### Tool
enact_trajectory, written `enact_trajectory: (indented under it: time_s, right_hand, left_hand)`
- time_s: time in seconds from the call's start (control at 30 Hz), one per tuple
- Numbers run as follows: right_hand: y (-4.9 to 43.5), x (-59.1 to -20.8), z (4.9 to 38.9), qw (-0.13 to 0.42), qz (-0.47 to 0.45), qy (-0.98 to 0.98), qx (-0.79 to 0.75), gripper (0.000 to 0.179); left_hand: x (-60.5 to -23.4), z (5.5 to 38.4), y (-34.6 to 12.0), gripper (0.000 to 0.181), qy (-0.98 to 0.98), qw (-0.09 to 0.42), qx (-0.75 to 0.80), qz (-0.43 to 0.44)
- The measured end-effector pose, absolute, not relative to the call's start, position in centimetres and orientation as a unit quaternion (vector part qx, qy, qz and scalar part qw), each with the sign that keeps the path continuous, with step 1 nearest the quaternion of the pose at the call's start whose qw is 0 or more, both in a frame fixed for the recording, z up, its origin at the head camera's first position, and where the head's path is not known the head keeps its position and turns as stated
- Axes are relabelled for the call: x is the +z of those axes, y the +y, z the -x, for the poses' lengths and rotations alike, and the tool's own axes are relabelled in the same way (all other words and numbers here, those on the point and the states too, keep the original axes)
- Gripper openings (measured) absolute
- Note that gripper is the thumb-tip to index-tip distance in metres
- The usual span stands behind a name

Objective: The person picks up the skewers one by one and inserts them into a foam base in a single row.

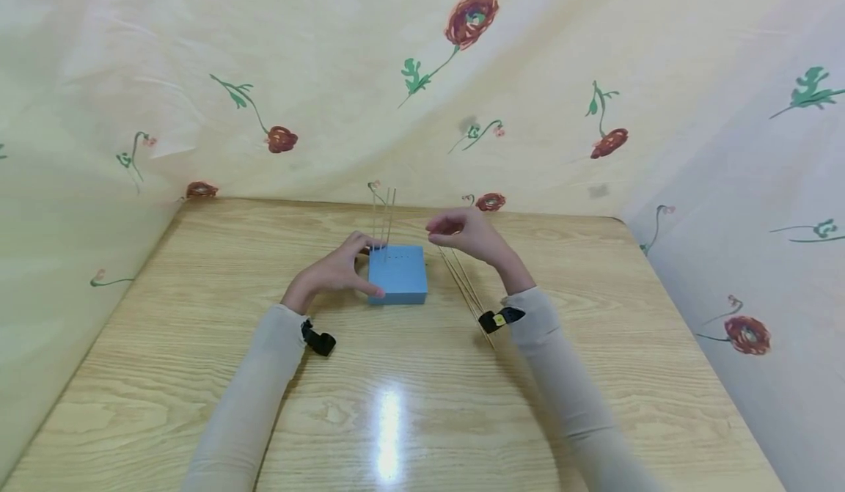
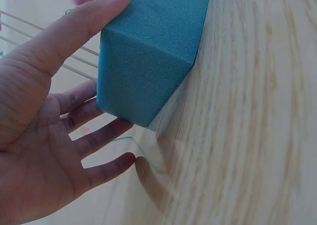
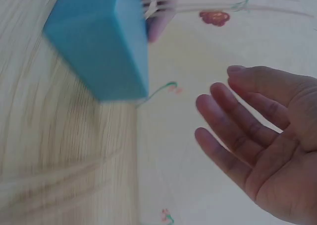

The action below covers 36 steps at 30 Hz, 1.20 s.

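A blue foam block rests on the table, a row of small holes in its top. Thin wooden sticks stand upright from its left part. My left hand holds the block from the left, thumb at the near side and fingers around the far left corner. In the left wrist view the thumb presses on the foam block. Right of the block, my right hand is raised with loosely bent fingers. The right wrist view shows nothing between the fingers of this right hand.
Several loose wooden sticks lie slanting on the wood-grain table, under and beside the right hand. A flower-printed cloth hangs behind the table and along both sides.
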State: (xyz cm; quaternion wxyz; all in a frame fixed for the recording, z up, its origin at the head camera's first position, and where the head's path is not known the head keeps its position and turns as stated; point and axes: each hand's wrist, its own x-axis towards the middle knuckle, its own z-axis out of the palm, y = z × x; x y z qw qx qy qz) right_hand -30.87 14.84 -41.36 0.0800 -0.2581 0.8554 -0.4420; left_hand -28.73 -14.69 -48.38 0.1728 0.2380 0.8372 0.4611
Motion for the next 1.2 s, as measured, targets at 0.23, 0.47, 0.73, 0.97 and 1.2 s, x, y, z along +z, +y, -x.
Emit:
enact_trajectory:
  time_s: [0.23, 0.47, 0.73, 0.97, 1.2]
  right_hand:
    - [17.3, -41.8, 31.1, 0.147, 0.275, 0.878, -0.364, 0.022]
    - [19.3, -43.2, 31.0, 0.166, 0.265, 0.898, -0.308, 0.023]
    - [21.3, -45.2, 30.8, 0.157, 0.249, 0.908, -0.298, 0.02]
    - [22.1, -46.7, 31.2, 0.149, 0.245, 0.91, -0.301, 0.017]
    - [22.2, -47.1, 31.3, 0.147, 0.247, 0.912, -0.292, 0.016]
  left_hand:
    - [-48.5, 28.9, -14.6, 0.089, 0.829, 0.177, 0.472, -0.241]
    - [-48.1, 28.5, -14.3, 0.09, 0.828, 0.179, 0.475, -0.238]
    - [-45.4, 26.7, -14.1, 0.086, 0.826, 0.181, 0.476, -0.243]
    - [-45.1, 26.5, -14.2, 0.085, 0.824, 0.182, 0.48, -0.241]
    - [-45.0, 26.6, -14.1, 0.086, 0.824, 0.184, 0.479, -0.24]
